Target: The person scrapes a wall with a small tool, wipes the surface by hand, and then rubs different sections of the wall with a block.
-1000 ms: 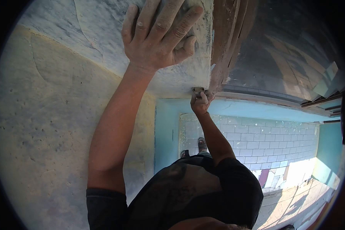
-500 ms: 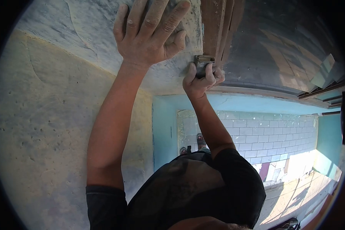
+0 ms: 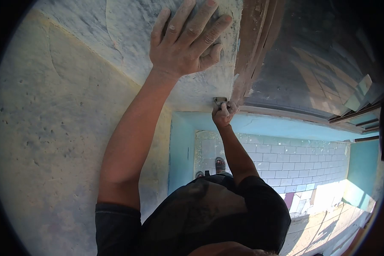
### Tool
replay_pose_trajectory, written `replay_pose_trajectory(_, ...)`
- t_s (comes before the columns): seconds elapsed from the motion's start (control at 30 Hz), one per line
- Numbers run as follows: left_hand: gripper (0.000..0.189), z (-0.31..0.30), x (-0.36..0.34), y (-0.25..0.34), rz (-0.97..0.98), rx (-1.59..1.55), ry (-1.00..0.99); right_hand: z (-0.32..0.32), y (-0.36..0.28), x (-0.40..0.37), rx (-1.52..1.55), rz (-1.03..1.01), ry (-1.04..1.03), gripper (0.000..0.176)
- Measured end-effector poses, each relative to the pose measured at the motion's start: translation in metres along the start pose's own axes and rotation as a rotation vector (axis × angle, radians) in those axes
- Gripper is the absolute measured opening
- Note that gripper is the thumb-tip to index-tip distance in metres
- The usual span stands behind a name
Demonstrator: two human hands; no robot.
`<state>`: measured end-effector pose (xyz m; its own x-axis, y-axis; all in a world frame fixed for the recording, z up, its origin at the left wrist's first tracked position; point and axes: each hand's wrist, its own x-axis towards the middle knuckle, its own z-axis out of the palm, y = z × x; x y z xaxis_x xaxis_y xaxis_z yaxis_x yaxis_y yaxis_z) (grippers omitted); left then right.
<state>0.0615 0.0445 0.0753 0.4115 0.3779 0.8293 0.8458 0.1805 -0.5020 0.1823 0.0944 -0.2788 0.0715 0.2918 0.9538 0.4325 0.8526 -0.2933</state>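
Dusty and spread, my left hand [image 3: 181, 47] lies with its palm toward the grey plastered wall [image 3: 128, 38], fingers apart and nothing in them. Lower down, my right hand [image 3: 224, 114] is closed around a small dark sanding block [image 3: 220, 100] that looks wrapped in folded sandpaper. The block is at the plaster's edge, beside the brown wooden frame [image 3: 248, 47]. White dust coats the fingers of both hands. The face of the block toward the wall is hidden.
A dark glossy window pane [image 3: 303, 59] fills the frame to the right. Below runs a light blue ledge [image 3: 260, 123]. Grey tiles [image 3: 281, 155] cover the surface beneath, and my sandalled feet [image 3: 219, 164] show there. Rough, pitted plaster [image 3: 64, 141] extends on the left.
My right hand has moved down along the wall's edge with the sanding block, toward the blue ledge. My left hand keeps its place on the wall while the view has shifted a little.
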Motion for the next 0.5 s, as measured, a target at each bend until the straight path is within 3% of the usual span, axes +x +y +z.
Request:
replay_pose_trajectory(0.03, 0.045, -0.001, -0.001, 0.002, -0.024, 0.017, -0.002, -0.008, 0.008, -0.011, 0.044, -0.063, -0.115, 0.054)
replay_pose_trajectory(0.13, 0.045, 0.001, 0.001, 0.002, -0.048, -0.065, 0.041, -0.003, -0.030, 0.104, -0.005, -0.008, 0.044, 0.052)
replay_pose_trajectory(0.23, 0.046, 0.001, 0.000, -0.001, -0.048, -0.090, 0.051, -0.011, -0.053, 0.165, 0.010, 0.082, 0.069, 0.056)
replay_pose_trajectory(0.37, 0.049, 0.006, -0.004, -0.002, -0.045, -0.132, 0.090, -0.006, -0.008, 0.043, -0.096, -0.003, -0.100, 0.062)
replay_pose_trajectory(0.43, 0.052, 0.012, -0.005, -0.003, -0.053, -0.122, 0.093, -0.010, 0.005, 0.033, -0.142, -0.180, -0.145, 0.064)
replay_pose_trajectory(0.5, 0.056, 0.017, -0.007, -0.002, -0.049, -0.228, 0.151, -0.007, -0.017, 0.098, -0.118, -0.152, -0.101, 0.064)
